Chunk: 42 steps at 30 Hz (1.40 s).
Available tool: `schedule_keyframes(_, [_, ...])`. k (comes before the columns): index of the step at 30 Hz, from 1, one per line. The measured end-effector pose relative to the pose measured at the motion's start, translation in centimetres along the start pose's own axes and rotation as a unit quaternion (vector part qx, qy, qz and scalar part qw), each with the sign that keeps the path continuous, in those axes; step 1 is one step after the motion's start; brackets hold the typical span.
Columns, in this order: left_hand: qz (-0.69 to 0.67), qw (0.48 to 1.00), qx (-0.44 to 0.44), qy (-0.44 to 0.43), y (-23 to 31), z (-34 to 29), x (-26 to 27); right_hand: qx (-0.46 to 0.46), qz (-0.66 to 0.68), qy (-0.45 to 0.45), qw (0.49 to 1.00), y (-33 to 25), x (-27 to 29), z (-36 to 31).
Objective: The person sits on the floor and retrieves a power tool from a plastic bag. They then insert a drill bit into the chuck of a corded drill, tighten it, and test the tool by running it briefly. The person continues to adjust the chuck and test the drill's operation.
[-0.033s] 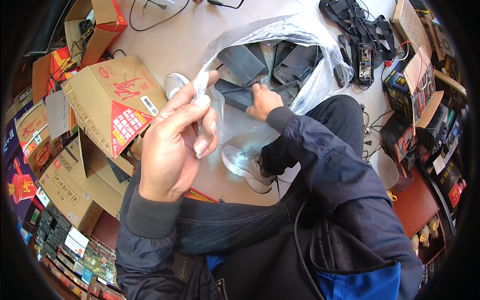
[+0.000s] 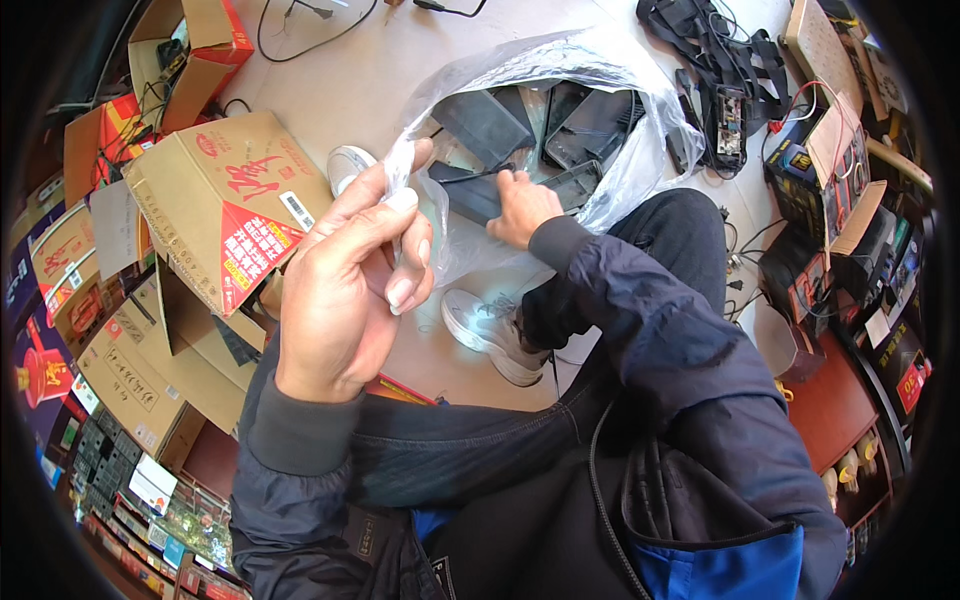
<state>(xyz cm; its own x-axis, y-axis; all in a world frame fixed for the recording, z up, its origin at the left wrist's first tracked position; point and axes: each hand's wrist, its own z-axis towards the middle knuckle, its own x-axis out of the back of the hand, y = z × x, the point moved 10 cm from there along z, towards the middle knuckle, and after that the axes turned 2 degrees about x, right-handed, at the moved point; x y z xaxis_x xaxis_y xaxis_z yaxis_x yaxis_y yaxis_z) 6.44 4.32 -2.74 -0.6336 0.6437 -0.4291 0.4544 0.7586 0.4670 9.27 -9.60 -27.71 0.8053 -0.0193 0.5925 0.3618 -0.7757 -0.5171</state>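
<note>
At far left, a dark grey keypad-like panel (image 2: 105,455) lies among small packets. Near it stands an open brown cardboard carton (image 2: 135,365), and above these a red-edged carton (image 2: 200,45) with its flaps up. A brown carton with a red printed triangle (image 2: 210,200) sits tilted, just beside the left hand (image 2: 345,280). The left hand is raised, thumb and fingers pinching the gathered rim of a clear plastic bag (image 2: 662,110). The bag lies mouth open on the pale floor (image 2: 400,60), beyond a light grey sneaker (image 2: 490,332). Inside it, at the left, are a long dark block (image 2: 462,198), a thin black cable (image 2: 472,177) crossing it, and a black rectangular case (image 2: 485,128). The right hand (image 2: 527,210) reaches into the bag with fingers curled at the right end of the long dark block; whether it grasps the block cannot be told. A black tray-like casing (image 2: 592,130) lies to its upper right, also within the bag. Further right are black webbing straps (image 2: 705,55), an exposed circuit board (image 2: 732,130) and a reddish-brown cabinet (image 2: 835,400)
</note>
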Motion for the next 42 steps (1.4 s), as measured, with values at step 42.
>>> schedule_keyframes(42, [0.118,0.989,-0.088,0.011,2.7,4.3,-2.1,0.105,0.178,0.152,0.966,-1.7,13.0,-9.1])
